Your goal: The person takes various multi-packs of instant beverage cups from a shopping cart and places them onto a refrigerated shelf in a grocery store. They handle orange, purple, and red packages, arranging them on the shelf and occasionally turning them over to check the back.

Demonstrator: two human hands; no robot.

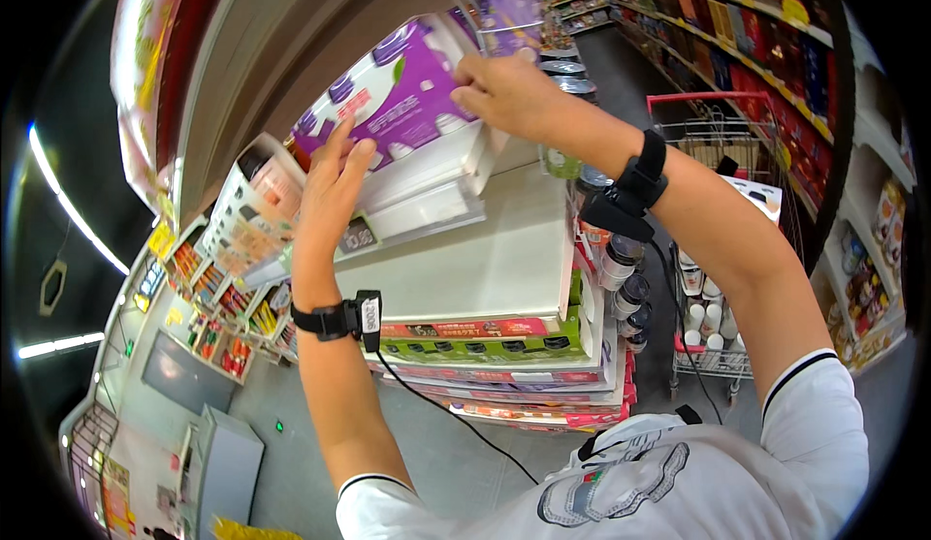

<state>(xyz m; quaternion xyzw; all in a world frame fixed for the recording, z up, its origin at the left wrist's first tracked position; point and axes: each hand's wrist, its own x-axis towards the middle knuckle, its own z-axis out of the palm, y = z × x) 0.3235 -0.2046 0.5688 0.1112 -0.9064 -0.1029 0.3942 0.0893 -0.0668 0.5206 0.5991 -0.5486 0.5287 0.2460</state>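
A purple and white printed carton stands tilted on the upper tier of a white display shelf. My right hand is at the carton's right end, its fingers curled over the edge. My left hand has its fingers apart at the lower left of the carton's front; whether the fingertips press on it is hard to see. Below the carton runs a clear price-label strip on the tier's front edge. A white carton with printed bottles stands just left of my left hand.
A broad white shelf top lies in front, over stacked printed cartons. Dark-lidded jars line its right side. A shopping cart holding several bottles stands at right, beside long stocked shelves. A black cable hangs from my left wrist strap.
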